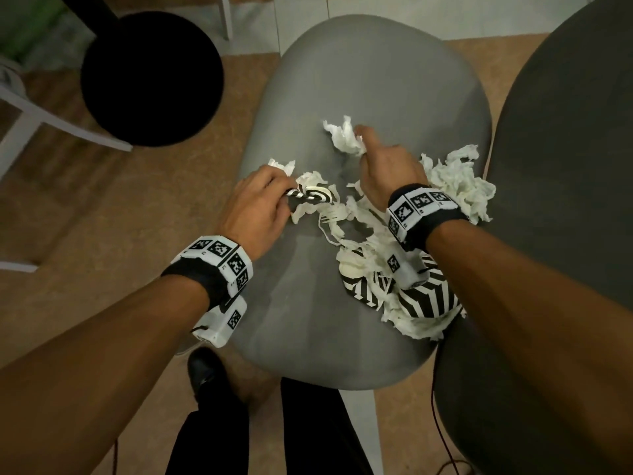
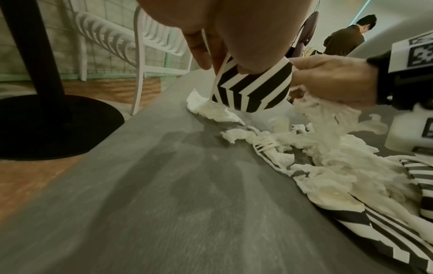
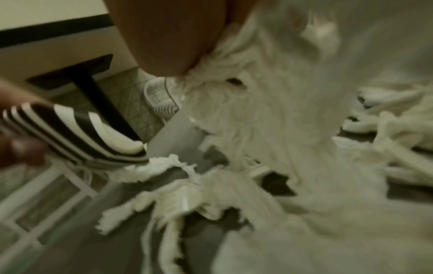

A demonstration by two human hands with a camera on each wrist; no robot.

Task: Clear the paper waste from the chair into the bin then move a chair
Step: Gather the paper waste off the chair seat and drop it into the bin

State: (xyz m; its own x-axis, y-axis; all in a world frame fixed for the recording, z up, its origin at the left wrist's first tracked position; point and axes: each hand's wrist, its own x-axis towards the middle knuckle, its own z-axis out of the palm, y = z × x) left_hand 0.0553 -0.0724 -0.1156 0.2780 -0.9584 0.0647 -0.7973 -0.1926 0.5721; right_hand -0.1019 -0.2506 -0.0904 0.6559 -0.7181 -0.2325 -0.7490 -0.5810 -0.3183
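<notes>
Torn white tissue and striped black-and-white paper lie scattered over the grey chair seat. My left hand pinches a striped paper piece at the seat's left side; in the left wrist view that striped piece hangs from my fingertips just above the seat. My right hand grips a wad of white tissue at the seat's middle. The right wrist view is blurred; tissue trails from the hand down to the pile. No bin is in view.
A black round table base stands on the floor at the upper left. A darker grey chair is close on the right. A white chair frame sits at far left. My shoe is below the seat. Another person stands far behind.
</notes>
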